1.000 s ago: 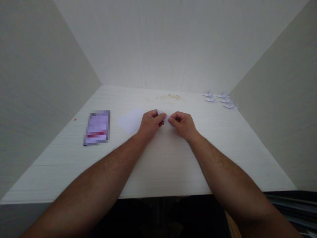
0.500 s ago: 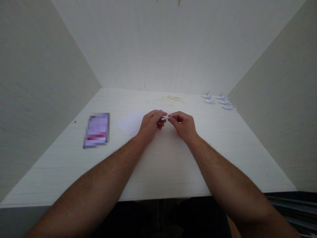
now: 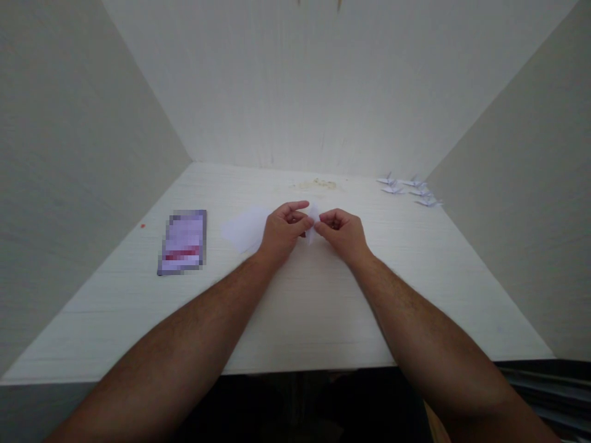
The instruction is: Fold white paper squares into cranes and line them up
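A small folded piece of white paper stands upright between my two hands, above the middle of the table. My left hand pinches its left side between thumb and fingers, with the index finger stretched out past the top. On the other side, my right hand grips the paper's edge between thumb and forefinger, its other fingers curled in. Loose white paper sheets lie flat just left of my left hand and partly beneath it. The fold details of the held paper are too blurred to make out.
Several folded paper cranes sit at the back right of the white table. A blurred-out purple flat object lies at the left, with a small red speck beyond it. A yellowish stain marks the back. Walls enclose three sides.
The folded paper has turned from a thin, edge-on strip to an upright face between my hands. My left index finger has lifted and straightened. The view has shifted slightly.
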### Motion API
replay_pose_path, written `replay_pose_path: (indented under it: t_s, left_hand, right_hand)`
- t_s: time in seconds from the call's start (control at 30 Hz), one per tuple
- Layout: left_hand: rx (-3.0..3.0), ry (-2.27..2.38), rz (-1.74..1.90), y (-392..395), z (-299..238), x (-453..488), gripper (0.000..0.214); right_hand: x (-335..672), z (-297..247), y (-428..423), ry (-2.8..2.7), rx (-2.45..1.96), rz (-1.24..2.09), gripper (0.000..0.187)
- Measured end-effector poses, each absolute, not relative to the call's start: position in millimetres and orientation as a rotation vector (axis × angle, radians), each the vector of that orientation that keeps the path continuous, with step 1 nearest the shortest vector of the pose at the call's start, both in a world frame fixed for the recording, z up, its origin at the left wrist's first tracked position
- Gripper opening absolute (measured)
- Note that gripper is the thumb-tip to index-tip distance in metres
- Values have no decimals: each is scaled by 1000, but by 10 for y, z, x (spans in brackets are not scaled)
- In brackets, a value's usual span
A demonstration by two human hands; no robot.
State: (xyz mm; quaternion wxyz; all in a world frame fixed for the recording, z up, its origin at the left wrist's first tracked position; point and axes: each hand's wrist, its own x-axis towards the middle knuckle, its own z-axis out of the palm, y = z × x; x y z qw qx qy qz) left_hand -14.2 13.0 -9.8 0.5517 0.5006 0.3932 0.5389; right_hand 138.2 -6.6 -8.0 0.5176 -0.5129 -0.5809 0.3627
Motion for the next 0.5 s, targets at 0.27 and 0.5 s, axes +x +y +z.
replay_pose_path:
  t_s: [0.27,0.5]
  left_hand:
    - [1379,966,1220,93,-72,-129,13]
    - [1346,989,1225,86,-44,-136,16]
  right_hand:
    - [1389,-45,-72,-1433,-1256,747,10]
    - [1390,-50,-64,-1404,-1247,803,14]
